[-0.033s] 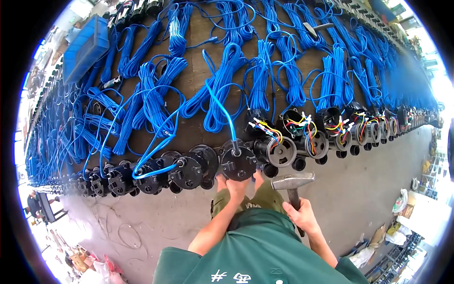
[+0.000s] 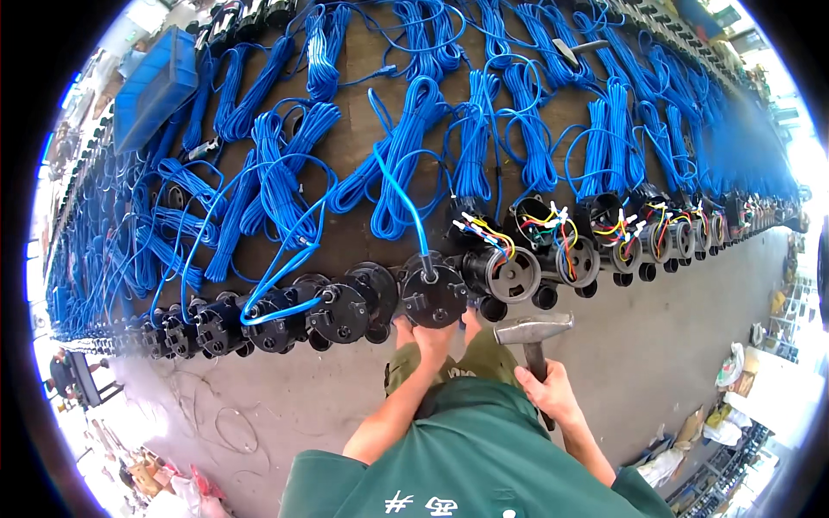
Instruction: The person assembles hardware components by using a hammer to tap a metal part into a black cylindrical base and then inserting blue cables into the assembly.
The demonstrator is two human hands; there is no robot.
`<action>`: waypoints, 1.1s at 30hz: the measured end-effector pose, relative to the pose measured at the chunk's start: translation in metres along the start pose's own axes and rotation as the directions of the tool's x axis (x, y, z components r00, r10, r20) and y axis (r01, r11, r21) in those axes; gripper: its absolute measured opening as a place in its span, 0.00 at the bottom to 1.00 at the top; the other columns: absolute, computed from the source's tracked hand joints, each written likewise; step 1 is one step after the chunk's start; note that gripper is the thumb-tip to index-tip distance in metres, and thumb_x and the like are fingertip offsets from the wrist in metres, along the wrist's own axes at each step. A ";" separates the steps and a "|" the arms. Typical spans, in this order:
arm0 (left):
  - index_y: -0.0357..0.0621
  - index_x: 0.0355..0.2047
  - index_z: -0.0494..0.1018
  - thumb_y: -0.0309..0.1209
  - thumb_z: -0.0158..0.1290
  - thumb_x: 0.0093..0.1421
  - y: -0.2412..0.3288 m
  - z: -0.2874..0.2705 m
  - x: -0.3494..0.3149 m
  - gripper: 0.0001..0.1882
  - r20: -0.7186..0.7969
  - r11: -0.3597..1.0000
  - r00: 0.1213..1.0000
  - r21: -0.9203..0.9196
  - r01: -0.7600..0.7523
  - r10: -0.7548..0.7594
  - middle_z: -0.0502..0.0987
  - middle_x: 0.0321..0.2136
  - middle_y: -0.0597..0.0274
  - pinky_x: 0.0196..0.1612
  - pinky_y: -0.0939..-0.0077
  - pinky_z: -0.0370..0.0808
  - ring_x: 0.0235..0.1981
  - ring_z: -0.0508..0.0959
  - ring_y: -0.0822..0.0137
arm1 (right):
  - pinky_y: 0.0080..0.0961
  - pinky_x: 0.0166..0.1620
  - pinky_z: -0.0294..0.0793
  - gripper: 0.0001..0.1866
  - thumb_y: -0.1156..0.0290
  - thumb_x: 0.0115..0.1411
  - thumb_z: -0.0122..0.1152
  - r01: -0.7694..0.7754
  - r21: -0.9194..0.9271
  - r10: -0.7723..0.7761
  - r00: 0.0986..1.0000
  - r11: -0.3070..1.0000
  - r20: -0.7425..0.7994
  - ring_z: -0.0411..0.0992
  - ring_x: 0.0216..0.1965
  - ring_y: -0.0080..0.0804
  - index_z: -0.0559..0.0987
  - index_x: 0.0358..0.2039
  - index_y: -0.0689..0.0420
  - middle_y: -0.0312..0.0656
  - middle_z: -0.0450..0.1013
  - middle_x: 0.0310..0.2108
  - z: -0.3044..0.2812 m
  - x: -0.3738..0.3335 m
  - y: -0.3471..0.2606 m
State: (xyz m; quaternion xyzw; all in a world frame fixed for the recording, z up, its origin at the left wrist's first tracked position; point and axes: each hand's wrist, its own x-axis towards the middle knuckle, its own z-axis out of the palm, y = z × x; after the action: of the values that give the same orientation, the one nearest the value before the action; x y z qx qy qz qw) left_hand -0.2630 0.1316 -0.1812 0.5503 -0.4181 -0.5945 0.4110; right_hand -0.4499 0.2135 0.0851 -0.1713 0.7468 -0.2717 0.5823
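My left hand (image 2: 432, 342) is closed at the lower edge of a round black pump (image 2: 434, 299), its fingers mostly hidden behind the housing. A blue cable (image 2: 402, 195) rises from the pump's capped end and runs to a coiled bundle (image 2: 408, 147) on the table. In my right hand (image 2: 553, 394) is a hammer (image 2: 534, 330), gripped by its dark handle. The metal hammer head is up, just right of the pump and apart from it. Beside the pump, an uncapped housing (image 2: 513, 274) shows red, yellow and blue wires with white connectors.
More open housings (image 2: 573, 261) line the table edge to the right; capped ones (image 2: 342, 316) stand to the left. Blue cable coils cover the brown table (image 2: 363, 65). A second hammer (image 2: 570, 52) lies far right, a blue bin (image 2: 155, 91) far left. Loose wire (image 2: 235, 429) lies on the floor.
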 end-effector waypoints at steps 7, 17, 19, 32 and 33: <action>0.38 0.52 0.74 0.23 0.71 0.50 0.031 -0.015 0.008 0.29 0.204 0.985 0.979 0.171 -0.028 -0.007 0.79 0.42 0.63 0.45 0.69 0.78 0.41 0.79 0.68 | 0.26 0.30 0.64 0.23 0.54 0.65 0.70 0.036 -0.121 -0.032 0.999 0.992 0.034 0.60 0.26 0.18 0.73 0.26 0.60 0.28 0.64 0.21 -0.009 0.003 0.012; 0.40 0.51 0.76 0.24 0.70 0.54 0.039 -0.006 0.010 0.24 0.113 0.995 0.989 -0.036 0.096 -0.092 0.80 0.43 0.66 0.46 0.68 0.77 0.41 0.78 0.67 | 0.35 0.26 0.71 0.13 0.65 0.53 0.72 0.562 -0.488 -0.686 0.720 0.667 -0.108 0.74 0.20 0.44 0.78 0.27 0.60 0.46 0.73 0.20 0.015 0.017 0.037; 0.40 0.52 0.76 0.24 0.69 0.54 0.021 -0.012 0.007 0.25 0.129 0.997 0.991 0.070 0.017 -0.026 0.79 0.47 0.64 0.51 0.66 0.76 0.45 0.77 0.65 | 0.34 0.25 0.72 0.13 0.67 0.47 0.72 0.745 -0.449 -0.835 0.550 0.493 -0.004 0.74 0.20 0.45 0.77 0.28 0.58 0.45 0.73 0.21 0.018 0.022 0.017; 0.39 0.52 0.77 0.24 0.69 0.51 0.021 -0.010 0.015 0.26 0.203 0.939 0.975 0.309 -0.148 0.087 0.81 0.45 0.62 0.52 0.65 0.75 0.46 0.78 0.64 | 0.34 0.24 0.67 0.14 0.66 0.47 0.74 0.852 -0.474 -0.887 0.379 0.223 0.264 0.71 0.19 0.39 0.73 0.21 0.52 0.38 0.69 0.19 0.030 0.052 0.012; 0.39 0.51 0.77 0.25 0.70 0.51 0.022 -0.011 0.012 0.26 0.192 0.951 0.980 0.290 -0.108 0.053 0.80 0.44 0.63 0.50 0.65 0.76 0.44 0.78 0.65 | 0.34 0.24 0.66 0.15 0.65 0.47 0.75 0.858 -0.468 -0.894 0.365 0.213 0.261 0.71 0.19 0.38 0.73 0.21 0.53 0.38 0.68 0.18 0.031 0.052 0.011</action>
State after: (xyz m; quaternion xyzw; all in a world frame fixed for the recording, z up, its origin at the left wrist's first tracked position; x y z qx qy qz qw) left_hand -0.2519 0.1126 -0.1650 0.5320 -0.5611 -0.5548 0.3071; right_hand -0.4334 0.1857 0.0329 -0.7059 0.5792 -0.3378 0.2283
